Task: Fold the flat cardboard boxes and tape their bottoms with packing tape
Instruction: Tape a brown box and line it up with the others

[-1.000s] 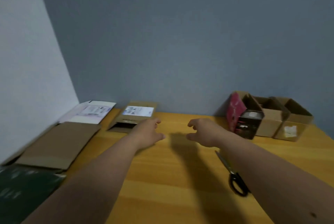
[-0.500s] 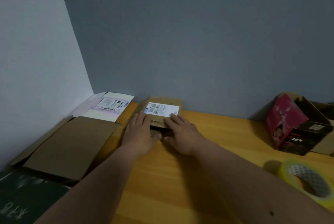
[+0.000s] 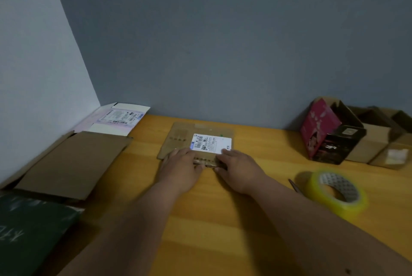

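Note:
A flat brown cardboard box [image 3: 178, 137] with a white shipping label [image 3: 211, 144] lies on the wooden table [image 3: 223, 220], a little out from the back wall. My left hand [image 3: 180, 166] and my right hand [image 3: 238, 168] hold its near edge side by side, fingers on top and thumbs at the edge, which looks slightly lifted. A roll of yellow packing tape [image 3: 336, 193] lies flat to the right of my right forearm.
At the left lie a large flat brown carton [image 3: 71, 162], a flat white box [image 3: 120, 117] in the corner, and a dark green flat item [image 3: 29, 231]. Back right stand a pink-and-black box [image 3: 327, 139] and open brown boxes [image 3: 374, 142]. A scissors tip [image 3: 293, 184] shows beside the tape.
Both hands reached forward to the labelled flat box and took its near edge. The box has since come away from the wall, toward me and to the right.

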